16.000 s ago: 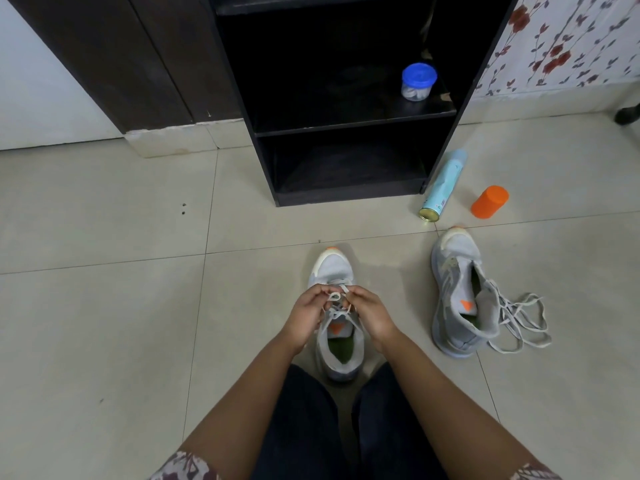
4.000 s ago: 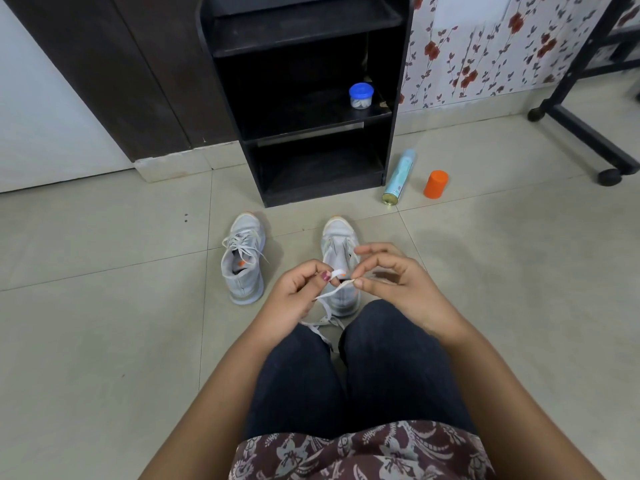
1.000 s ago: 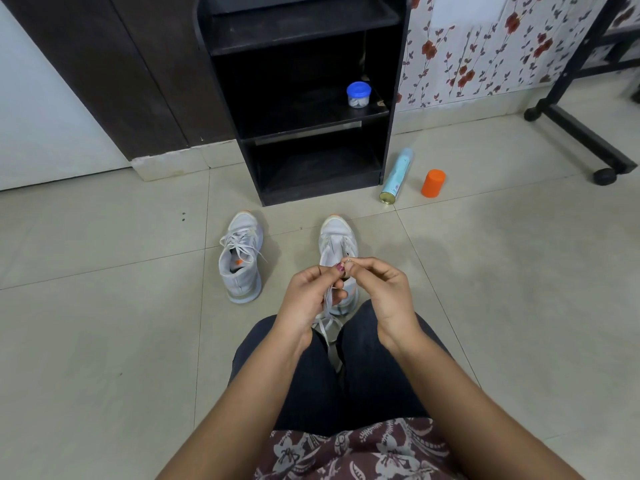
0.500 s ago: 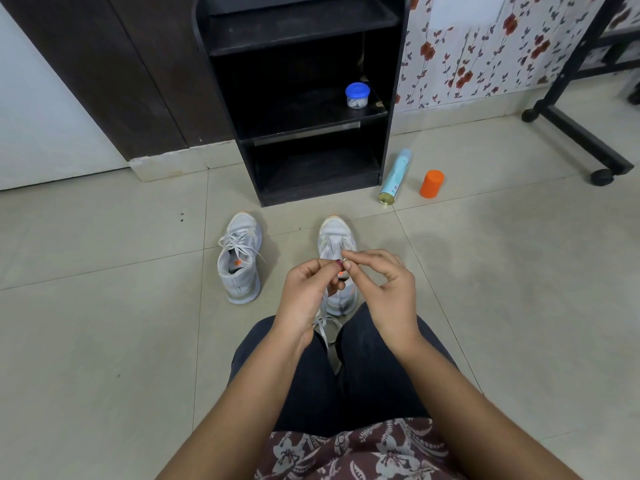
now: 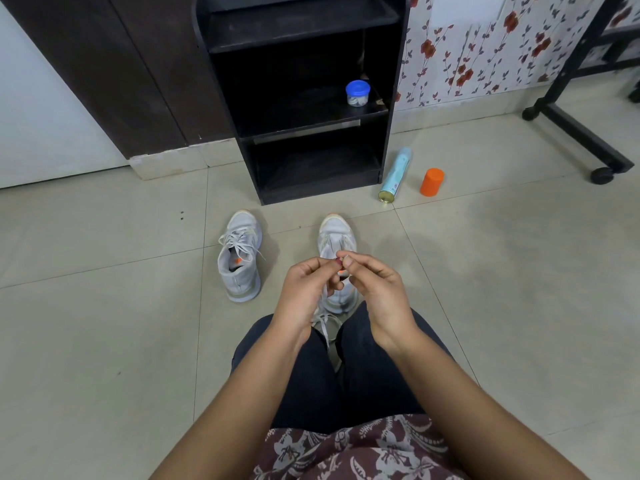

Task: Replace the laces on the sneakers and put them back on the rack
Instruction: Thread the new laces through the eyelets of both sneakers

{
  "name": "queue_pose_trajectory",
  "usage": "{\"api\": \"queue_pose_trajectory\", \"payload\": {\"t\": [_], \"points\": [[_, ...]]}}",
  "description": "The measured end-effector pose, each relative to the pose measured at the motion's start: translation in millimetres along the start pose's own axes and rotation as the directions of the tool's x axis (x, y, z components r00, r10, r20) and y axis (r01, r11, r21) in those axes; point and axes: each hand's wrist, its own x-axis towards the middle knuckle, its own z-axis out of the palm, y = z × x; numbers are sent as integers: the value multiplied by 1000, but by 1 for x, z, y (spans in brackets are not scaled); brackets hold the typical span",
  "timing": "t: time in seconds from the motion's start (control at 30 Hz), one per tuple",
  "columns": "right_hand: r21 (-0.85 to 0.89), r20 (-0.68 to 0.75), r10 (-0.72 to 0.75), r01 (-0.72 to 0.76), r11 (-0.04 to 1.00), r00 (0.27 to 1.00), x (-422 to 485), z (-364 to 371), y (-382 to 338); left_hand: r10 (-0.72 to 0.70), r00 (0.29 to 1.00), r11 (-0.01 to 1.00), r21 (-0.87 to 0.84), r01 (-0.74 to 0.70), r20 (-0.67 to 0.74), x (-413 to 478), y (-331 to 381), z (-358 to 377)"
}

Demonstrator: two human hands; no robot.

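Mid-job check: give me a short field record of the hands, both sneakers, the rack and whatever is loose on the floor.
left hand: pinches the lace, fingertips meeting the other hand's
right hand: pinches the same lace near its end
lace: hangs loose from the hands toward the lap
centre sneaker: on floor, partly hidden by the hands
left-side sneaker: on floor, laces in, apart from the other
rack: no sneakers inside; blue-lidded jar on a shelf
floor right of rack: spray can lying down; orange cap beside it, apart
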Motion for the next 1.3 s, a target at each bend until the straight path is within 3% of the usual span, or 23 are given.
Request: {"api": "queue_pose_trajectory", "payload": {"t": [0.2,0.3,0.5,0.57,0.67,0.73,0.8,0.9,0.97,1.03,1.1,1.13,1.17,1.2,1.23,1.27,1.3], "points": [[77,-31,62,-59,995,998,5,7,-2,43,999,999,-1,-43,4,1,-4,0],[235,14,149,-148,961,989,9,10,-5,46,998,999,-7,-46,32,0,-1,2],[276,98,342,-356,893,935,22,11,-20,-9,970,997,-75,28,241,7,3,2],[340,101,351,-364,867,931,26,10,-25,-3,950,995,-96,35,311,9,7,-1],[619,52,329,-289,731,943,44,-3,-36,30,931,1000,-12,-27,363,13,15,-13],[641,-8,301,-226,733,954,58,-19,-41,70,917,989,91,-114,393,17,20,-27],[577,-68,263,-177,798,962,71,-38,-45,88,921,981,130,-147,380,21,25,-40],[439,-244,199,-75,895,949,90,-67,-49,86,975,993,61,-101,205,27,36,-59],[135,-442,62,-2,991,895,102,-90,-49,85,993,995,-58,-80,77,32,44,-74],[-333,-506,-140,-43,942,851,105,-105,-42,60,997,997,-60,-58,39,36,54,-86],[-592,-398,-218,-68,803,891,101,-107,-32,-12,999,958,288,-2,48,43,57,-90],[-611,-331,-198,-50,790,923,98,-101,-29,-56,998,828,559,33,24,50,53,-91],[-576,-263,-161,-22,817,951,94,-92,-29,-69,998,606,793,53,-14,57,47,-92],[-518,-182,-121,9,855,976,91,-80,-31,-58,998,392,918,55,-35,60,41,-90],[-471,-87,-94,42,881,992,87,-66,-36,-31,999,304,952,24,-15,63,34,-85],[-458,12,-79,76,886,997,85,-53,-44,-7,999,360,932,-40,45,66,30,-75],[-443,101,-63,102,890,993,81,-42,-49,16,992,499,858,-119,128,67,25,-64]]}}
